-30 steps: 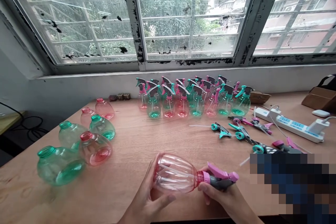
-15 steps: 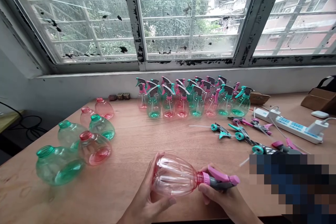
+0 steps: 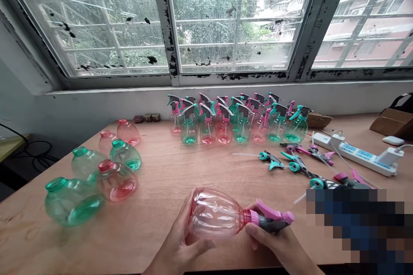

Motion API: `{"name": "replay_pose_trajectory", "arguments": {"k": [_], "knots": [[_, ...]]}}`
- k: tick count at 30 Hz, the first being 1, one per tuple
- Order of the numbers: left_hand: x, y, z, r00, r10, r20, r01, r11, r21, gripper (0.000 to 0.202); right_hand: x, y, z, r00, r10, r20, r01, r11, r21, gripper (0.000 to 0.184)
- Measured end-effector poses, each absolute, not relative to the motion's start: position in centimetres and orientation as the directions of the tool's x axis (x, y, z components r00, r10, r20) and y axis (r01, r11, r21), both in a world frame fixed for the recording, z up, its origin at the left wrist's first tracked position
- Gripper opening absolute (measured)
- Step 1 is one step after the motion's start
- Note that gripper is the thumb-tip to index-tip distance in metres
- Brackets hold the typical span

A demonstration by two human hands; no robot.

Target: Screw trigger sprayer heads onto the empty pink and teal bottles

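A clear pink spray bottle (image 3: pixel 216 214) lies sideways above the near part of the table, its base to the left. My left hand (image 3: pixel 182 238) is closed around its base end, the thumb below. On the bottle's neck sits a pink and grey trigger spray head (image 3: pixel 272 217). My right hand (image 3: pixel 269 238) grips this head by its collar, thumb in front and the other fingers mostly hidden behind. To the right lie loose spray heads, among them a teal one (image 3: pixel 294 166) and a pink one (image 3: pixel 314 152), some with thin white tubes.
Open-necked bottles, green (image 3: pixel 72 202) and pink (image 3: pixel 116 180), stand at the left of the wooden table (image 3: pixel 180 167). Several bottles with spray heads (image 3: pixel 241 126) line the back by the window. A power strip (image 3: pixel 355 154) and a brown box (image 3: pixel 393 118) are at the right.
The bottle and both hands stay in nearly the same place, with only a very slight shift at the bottle. Nothing has been let go or picked up.
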State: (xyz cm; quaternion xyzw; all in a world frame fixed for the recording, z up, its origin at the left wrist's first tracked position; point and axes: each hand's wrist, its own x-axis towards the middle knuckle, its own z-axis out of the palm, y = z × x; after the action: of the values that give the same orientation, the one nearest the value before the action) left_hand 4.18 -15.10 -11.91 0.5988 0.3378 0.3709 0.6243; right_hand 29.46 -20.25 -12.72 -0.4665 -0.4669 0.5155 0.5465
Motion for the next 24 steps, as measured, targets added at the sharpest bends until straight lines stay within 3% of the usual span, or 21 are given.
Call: {"name": "replay_pose_trajectory", "arguments": {"k": [6, 11, 15, 20, 22, 24], "knots": [[4.39, -15.45, -12.08, 0.433, 0.9, 0.05, 0.014, -0.062, 0.998, 0.088, 29.65, -20.22, -13.53, 0.027, 1.0, 0.007, -0.223, 0.013, -0.975, 0.039], [4.15, -15.7, -11.9, 0.464, 0.884, 0.049, 0.033, -0.073, 0.997, 0.124, 29.57, -20.27, -13.57, 0.028, 0.999, 0.017, -0.193, 0.022, -0.981, 0.04], [4.14, -15.72, -11.64, 0.503, 0.864, 0.024, -0.006, -0.025, 1.0, 0.106, 29.61, -20.21, -13.35, 0.006, 0.999, 0.037, -0.184, 0.038, -0.982, 0.038], [4.0, -15.66, -12.31, 0.467, 0.88, 0.086, 0.061, -0.129, 0.99, 0.085, 29.72, -20.13, -13.37, -0.003, 1.0, 0.016, -0.213, 0.015, -0.977, 0.039], [3.82, -15.59, -12.53, 0.482, 0.873, 0.08, 0.069, -0.129, 0.989, 0.085, 29.7, -20.13, -13.34, -0.005, 1.0, 0.012, -0.224, 0.011, -0.975, 0.039], [3.64, -15.48, -12.46, 0.512, 0.857, 0.059, 0.058, -0.103, 0.993, 0.098, 29.64, -20.14, -13.27, -0.005, 1.0, 0.024, -0.216, 0.022, -0.976, 0.037]]}}
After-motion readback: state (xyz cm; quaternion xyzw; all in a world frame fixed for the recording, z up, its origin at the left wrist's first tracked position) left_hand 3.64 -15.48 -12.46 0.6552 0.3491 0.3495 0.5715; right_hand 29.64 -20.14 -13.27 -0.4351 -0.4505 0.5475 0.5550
